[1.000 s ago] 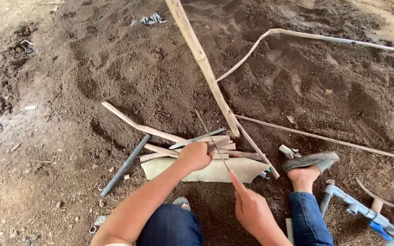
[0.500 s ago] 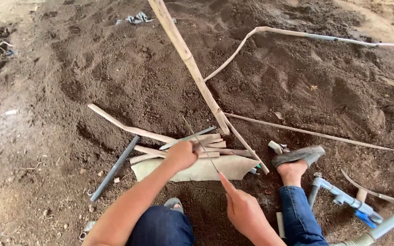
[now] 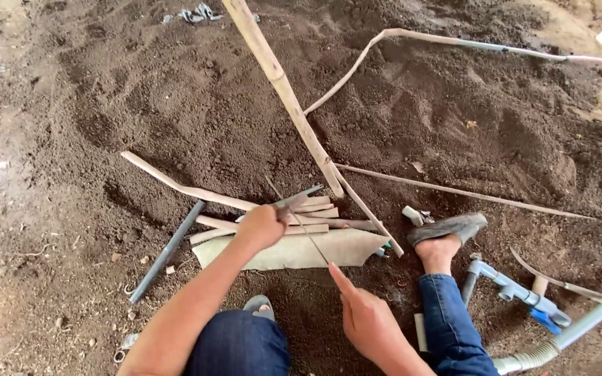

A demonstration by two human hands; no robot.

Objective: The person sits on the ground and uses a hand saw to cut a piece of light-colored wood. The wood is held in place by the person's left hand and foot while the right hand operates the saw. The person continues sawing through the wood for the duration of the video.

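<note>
Our left hand (image 3: 259, 226) grips a thin dark blade (image 3: 299, 197) over the split bamboo strips (image 3: 315, 212) — steadying them on the tan sheet (image 3: 301, 251) — while our right hand (image 3: 364, 317) pinches a slender sliver (image 3: 311, 240), pulling it taut above the soil.

soil (image 3: 106, 104): dark brown
bamboo pole (image 3: 280, 83): pale tan
flat sheet (image 3: 301, 251) under left hand (image 3: 263, 226): beige
trousers (image 3: 238, 345): dark blue
pipe fitting (image 3: 517, 292) beyond right hand (image 3: 367, 320): light blue-grey
</note>
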